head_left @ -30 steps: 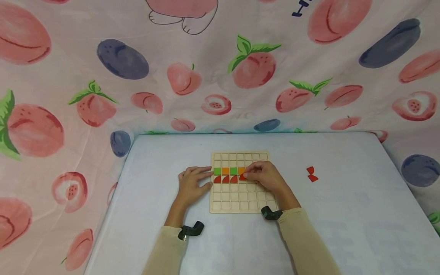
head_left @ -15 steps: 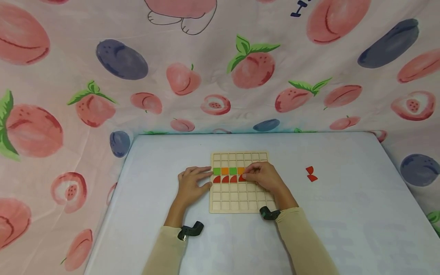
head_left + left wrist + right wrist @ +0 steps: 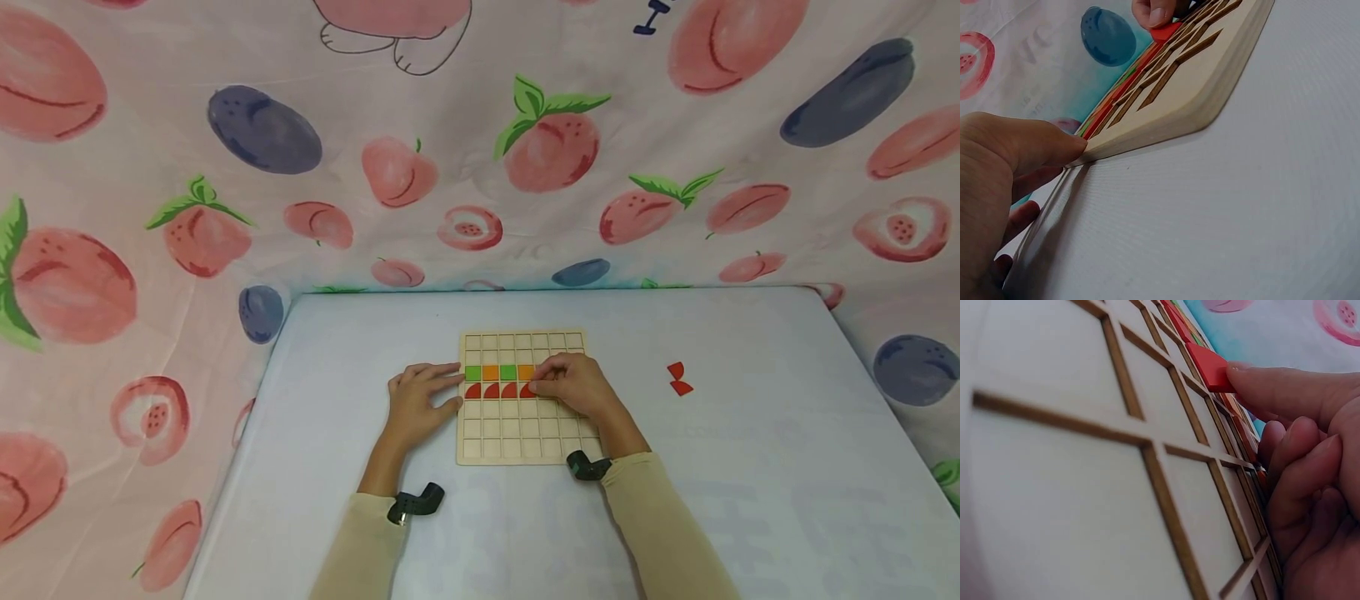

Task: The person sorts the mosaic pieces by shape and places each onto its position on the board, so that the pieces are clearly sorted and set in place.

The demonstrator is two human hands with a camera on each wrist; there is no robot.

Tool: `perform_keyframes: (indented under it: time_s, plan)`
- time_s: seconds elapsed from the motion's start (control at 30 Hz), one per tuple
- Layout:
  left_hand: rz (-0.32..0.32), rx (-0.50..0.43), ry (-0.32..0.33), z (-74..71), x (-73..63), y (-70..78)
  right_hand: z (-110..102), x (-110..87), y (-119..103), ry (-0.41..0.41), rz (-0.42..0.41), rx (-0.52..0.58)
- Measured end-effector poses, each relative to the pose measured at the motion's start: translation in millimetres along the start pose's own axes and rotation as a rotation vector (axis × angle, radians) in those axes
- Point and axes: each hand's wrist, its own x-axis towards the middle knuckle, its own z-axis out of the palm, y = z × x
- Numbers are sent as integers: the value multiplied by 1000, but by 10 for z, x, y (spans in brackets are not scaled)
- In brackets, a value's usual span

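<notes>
A wooden grid board [image 3: 510, 452] lies on the table. One of its rows has green and orange square tiles [image 3: 491, 373]; the row below has red quarter-circle tiles [image 3: 491, 391]. My right hand [image 3: 581, 385] pinches a red quarter-circle tile [image 3: 1209, 367] between thumb and forefinger, at the fourth cell of the red row. In the right wrist view that tile looks slightly tilted over its cell, with the other fingers curled below. My left hand [image 3: 420, 404] rests by the board's left edge, fingers fairly straight, and its thumb [image 3: 1054, 147] touches the wooden side.
Two loose red tiles [image 3: 680, 387] lie on the white table [image 3: 750, 467], right of the board. Behind the table hangs a fruit-print cloth [image 3: 420, 233]. A dark wrist camera [image 3: 587, 465] on the right arm overlaps the board's lower right corner.
The red tile in my right hand has shifted slightly left, toward the other red tiles, and sits more nearly in line with its cell. My left hand stays at the board's edge.
</notes>
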Motion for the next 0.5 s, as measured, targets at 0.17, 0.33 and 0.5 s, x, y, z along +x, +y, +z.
perform_keyframes:
  time_s: [0.17,0.33,0.5]
  plan:
    - [8,-6,4,-1,4,-4,-2,1,-3,1,1,-21]
    - [6,-1,2,-1,6,0,7,17,5,14,-12,-46]
    - [4,0,1,-5,2,6,16,19,9,26,-22,-65]
